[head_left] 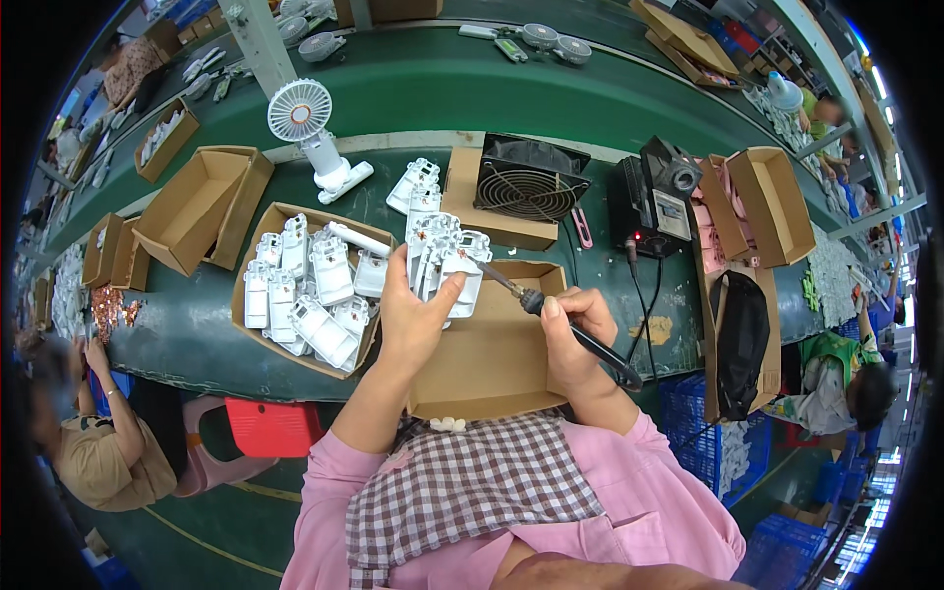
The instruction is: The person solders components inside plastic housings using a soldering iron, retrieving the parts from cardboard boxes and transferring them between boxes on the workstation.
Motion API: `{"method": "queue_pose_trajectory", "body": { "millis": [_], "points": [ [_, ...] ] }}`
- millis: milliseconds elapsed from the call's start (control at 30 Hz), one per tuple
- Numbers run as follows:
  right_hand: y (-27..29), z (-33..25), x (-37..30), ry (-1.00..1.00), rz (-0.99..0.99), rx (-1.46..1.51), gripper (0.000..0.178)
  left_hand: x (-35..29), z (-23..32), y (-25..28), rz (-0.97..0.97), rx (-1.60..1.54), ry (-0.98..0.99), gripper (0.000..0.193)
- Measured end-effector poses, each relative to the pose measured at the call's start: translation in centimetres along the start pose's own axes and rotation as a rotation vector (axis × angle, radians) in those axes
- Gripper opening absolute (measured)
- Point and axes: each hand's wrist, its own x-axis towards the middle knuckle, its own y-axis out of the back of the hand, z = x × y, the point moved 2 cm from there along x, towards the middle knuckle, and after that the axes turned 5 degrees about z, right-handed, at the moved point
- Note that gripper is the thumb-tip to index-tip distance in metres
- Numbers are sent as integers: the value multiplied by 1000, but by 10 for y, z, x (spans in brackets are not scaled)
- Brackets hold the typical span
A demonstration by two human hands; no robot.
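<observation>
My left hand (413,320) is closed round several white plastic housings (433,258), held up over the near left edge of an open cardboard tray (492,369). In my right hand (578,334) is a soldering iron (590,342) with a black handle, gripped like a pen. Its metal tip points left and reaches the rightmost housing; whether it touches cannot be made out. More white housings (329,270) fill a cardboard box (369,356) to the left of my left hand. A few others (413,187) lie on the bench just beyond the held ones.
A white handheld fan (301,113) stands at the back left. Behind the tray, a black cooling fan (531,179) rests on cardboard. The black soldering station (649,206), its cable running to the iron, stands at right. Empty boxes (192,211) and a co-worker (108,442) are left.
</observation>
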Motion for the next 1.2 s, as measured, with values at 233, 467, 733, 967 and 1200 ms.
{"method": "queue_pose_trajectory", "body": {
  "millis": [233,467,733,967,1200],
  "points": [
    [0,2,0,-16,9,-37,13,1,-6,2,8,39,-8,73],
    [0,4,1,6,10,-25,13,0,-6,2,4,23,-6,72],
    [-1,3,1,-15,16,-32,13,0,-1,1,5,13,-14,69],
    [1,5,1,16,41,17,13,-2,3,0,-2,4,1,68],
    [0,4,2,-54,15,29,13,-3,3,0,-7,53,-8,67]
  ]
}}
